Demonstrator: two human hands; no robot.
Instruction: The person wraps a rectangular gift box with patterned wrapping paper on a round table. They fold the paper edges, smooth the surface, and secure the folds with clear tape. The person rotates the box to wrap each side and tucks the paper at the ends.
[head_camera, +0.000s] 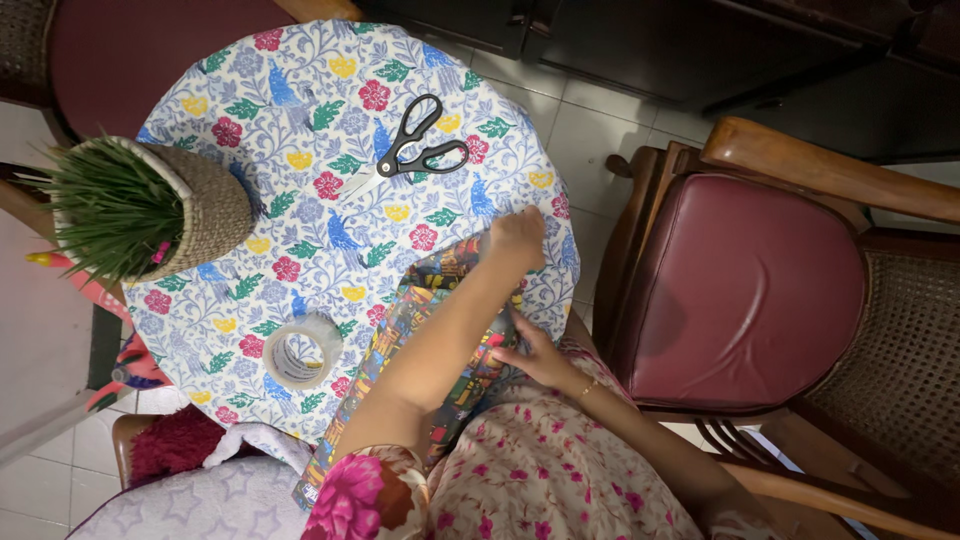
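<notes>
The left hand (518, 240) lies knuckles-up on the far end of a roll of colourful patterned wrapping paper (420, 330), fingers curled down over the paper's edge near the rim of the round table (300, 120). The right hand (535, 355) sits closer to the body, fingers bent and pressed against the side of the same roll, which runs diagonally from the table's near edge down across the person's lap. Just left of the paper, on the floral tablecloth, stands a roll of clear tape (302, 350). Further out, near the table's middle, black-handled scissors (408, 148) lie closed. A green plant in a woven pot (150, 208) occupies the left edge. A cushioned wooden chair (750, 280) stands to the right.
</notes>
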